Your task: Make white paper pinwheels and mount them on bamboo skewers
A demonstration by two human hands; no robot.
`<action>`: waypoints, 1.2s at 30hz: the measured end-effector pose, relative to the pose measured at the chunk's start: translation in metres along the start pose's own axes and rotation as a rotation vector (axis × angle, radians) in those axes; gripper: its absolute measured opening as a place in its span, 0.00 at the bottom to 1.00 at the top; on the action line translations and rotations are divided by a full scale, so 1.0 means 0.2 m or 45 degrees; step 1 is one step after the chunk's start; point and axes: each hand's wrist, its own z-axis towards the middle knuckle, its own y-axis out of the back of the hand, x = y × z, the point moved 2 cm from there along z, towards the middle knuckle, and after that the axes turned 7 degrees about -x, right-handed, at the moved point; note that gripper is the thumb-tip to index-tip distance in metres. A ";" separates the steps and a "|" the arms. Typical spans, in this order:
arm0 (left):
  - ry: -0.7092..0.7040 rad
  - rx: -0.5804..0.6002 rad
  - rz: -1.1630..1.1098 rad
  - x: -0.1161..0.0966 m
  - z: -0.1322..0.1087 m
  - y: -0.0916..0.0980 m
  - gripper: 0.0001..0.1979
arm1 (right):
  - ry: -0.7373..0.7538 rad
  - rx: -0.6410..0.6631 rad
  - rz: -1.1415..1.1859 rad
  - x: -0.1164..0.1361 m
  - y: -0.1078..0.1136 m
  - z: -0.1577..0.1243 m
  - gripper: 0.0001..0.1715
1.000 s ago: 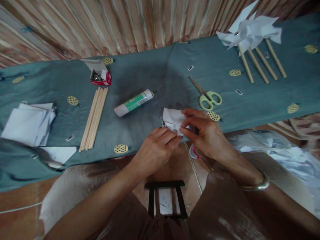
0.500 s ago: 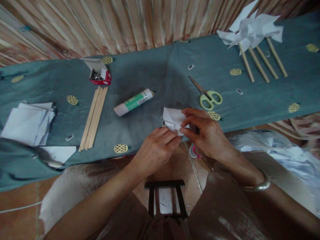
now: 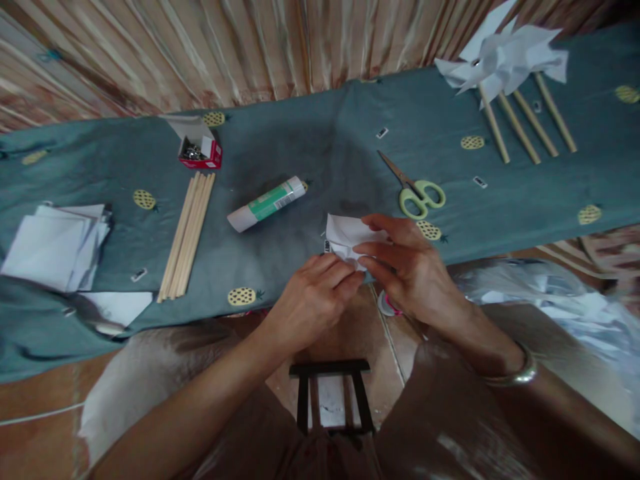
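Observation:
A small piece of white paper (image 3: 345, 230), partly folded, is at the table's front edge between my two hands. My left hand (image 3: 320, 290) is closed on the paper's near side, its fingertips pressed together over it. My right hand (image 3: 405, 260) reaches across from the right; its thumb and fingers rest on the paper's right part and partly hide it. Beyond the right hand lie scissors (image 3: 413, 190) with light green handles, blades apart from the paper. A white and green glue stick (image 3: 267, 203) lies on its side to the left of the paper.
Several wooden sticks (image 3: 187, 237) lie left, below a red box of metal pins (image 3: 201, 157). A stack of white paper (image 3: 45, 247) sits far left. Paper pinwheels (image 3: 505, 60) on sticks lie at back right. A plastic bag (image 3: 545, 300) is beside my right leg.
My right hand's fingers have shifted slightly left over the paper, with the index finger more spread. My left hand stays in place on the paper's near side.

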 end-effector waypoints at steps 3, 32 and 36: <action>-0.001 -0.006 0.001 0.00 0.00 0.00 0.09 | 0.029 0.015 -0.019 0.01 0.00 0.00 0.12; 0.019 -0.068 0.046 0.02 0.00 -0.01 0.09 | -0.214 -0.083 0.064 -0.07 0.02 0.03 0.19; 0.059 -0.075 0.091 0.07 0.00 0.02 0.09 | -0.157 -0.082 -0.035 -0.08 0.02 0.03 0.20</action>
